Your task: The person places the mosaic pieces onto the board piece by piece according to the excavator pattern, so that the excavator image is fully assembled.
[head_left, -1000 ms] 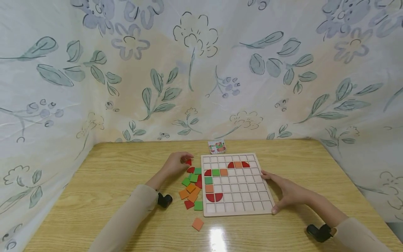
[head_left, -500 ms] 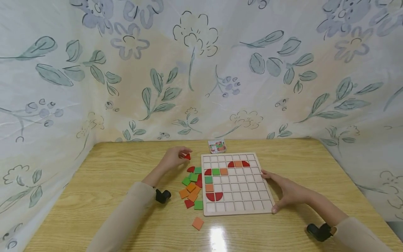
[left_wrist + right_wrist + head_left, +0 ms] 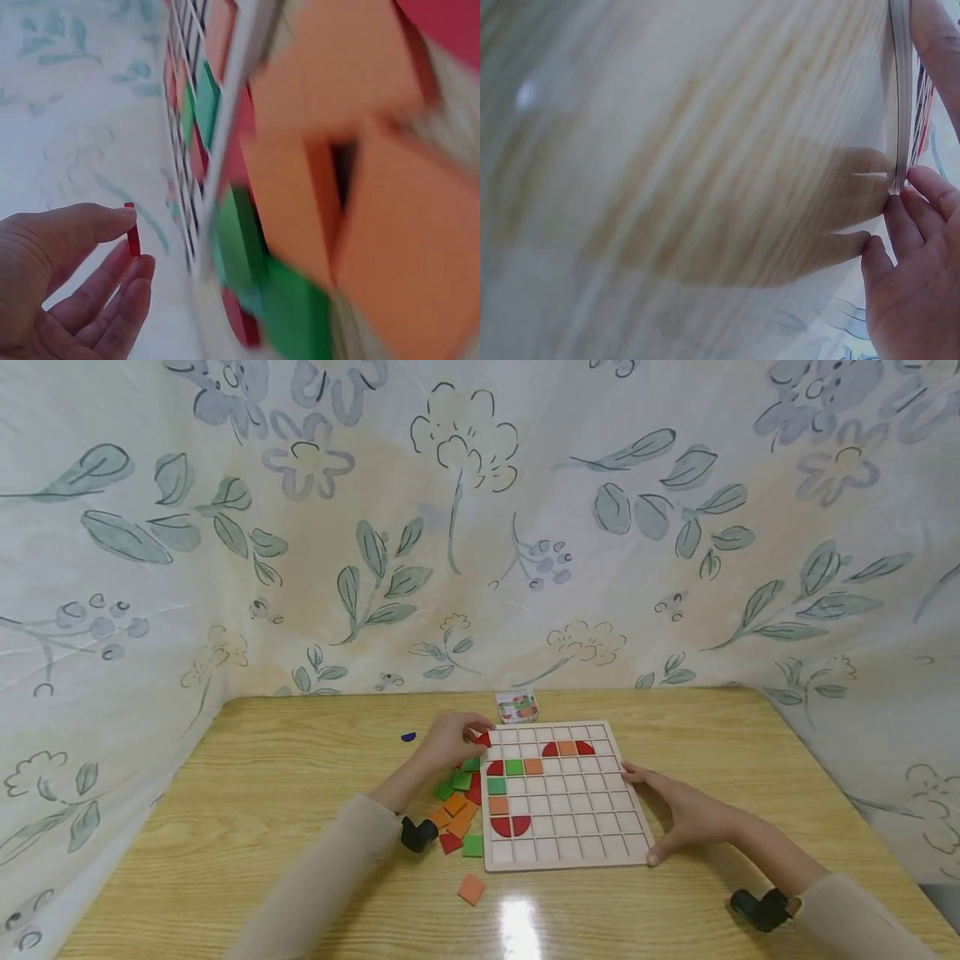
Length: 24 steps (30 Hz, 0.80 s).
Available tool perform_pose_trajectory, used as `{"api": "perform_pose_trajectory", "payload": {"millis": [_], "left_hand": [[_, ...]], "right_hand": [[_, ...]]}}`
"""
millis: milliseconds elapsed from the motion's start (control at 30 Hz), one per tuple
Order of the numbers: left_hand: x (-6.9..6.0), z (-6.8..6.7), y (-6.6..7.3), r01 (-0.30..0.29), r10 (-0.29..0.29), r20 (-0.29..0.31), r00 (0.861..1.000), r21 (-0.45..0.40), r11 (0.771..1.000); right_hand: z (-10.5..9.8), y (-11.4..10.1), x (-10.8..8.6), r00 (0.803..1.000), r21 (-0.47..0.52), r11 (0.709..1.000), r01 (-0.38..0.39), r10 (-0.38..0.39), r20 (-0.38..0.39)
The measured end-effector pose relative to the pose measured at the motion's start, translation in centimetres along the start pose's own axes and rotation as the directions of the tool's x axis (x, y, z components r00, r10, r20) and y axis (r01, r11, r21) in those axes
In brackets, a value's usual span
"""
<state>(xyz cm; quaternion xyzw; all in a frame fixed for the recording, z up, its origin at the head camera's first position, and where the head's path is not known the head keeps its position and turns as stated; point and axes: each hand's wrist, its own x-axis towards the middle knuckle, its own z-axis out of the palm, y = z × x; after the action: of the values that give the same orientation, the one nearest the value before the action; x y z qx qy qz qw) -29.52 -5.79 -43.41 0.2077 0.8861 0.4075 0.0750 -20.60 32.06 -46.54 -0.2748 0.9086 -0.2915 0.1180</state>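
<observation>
Red piece [image 3: 133, 234], pinched between left thumb [image 3: 101, 223] and fingers [image 3: 133, 300], near gridded board [image 3: 581, 806]

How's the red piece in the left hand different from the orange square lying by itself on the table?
The left hand pinches the red piece; the orange square lies on the table. The red piece is by the board's far left corner; the orange square is near its near left corner. Neither sits in the board's grid.
</observation>
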Motion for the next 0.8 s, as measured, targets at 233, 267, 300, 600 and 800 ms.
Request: {"api": "perform_pose_trajectory", "payload": {"millis": [233,267,300,600,800], "left_hand": [[0.6,2.5,2.4,-0.051,0.05,0.039,0.998,0.031,0.998],[0.8,3.0,2.7,-0.052,0.051,0.044,0.998,0.037,0.998],[0.9,3.4,3.0,-0.053,0.051,0.051,0.997,0.043,0.998],[2.2,7.1,5.6,-0.126,0.122,0.053,0.991,0.076,0.989],[2.9,9.1,6.1,-0.14,0.132,0.057,0.99,0.157,0.978]], "right_hand": [[0.1,0.1,0.0,1.0,-0.008,1.0,0.002,-0.002,-0.002],[0.1,0.1,0.0,1.0,-0.007,1.0,0.001,-0.001,-0.002],[0.1,0.0,-0.1,1.0,-0.009,1.0,0.001,-0.001,-0.002],[0.0,-0.3,0.0,1.0,-0.007,1.0,0.01,-0.01,-0.004],[-0.1,-0.2,-0.1,1.0,-0.019,1.0,-0.016,0.016,0.012]]}}
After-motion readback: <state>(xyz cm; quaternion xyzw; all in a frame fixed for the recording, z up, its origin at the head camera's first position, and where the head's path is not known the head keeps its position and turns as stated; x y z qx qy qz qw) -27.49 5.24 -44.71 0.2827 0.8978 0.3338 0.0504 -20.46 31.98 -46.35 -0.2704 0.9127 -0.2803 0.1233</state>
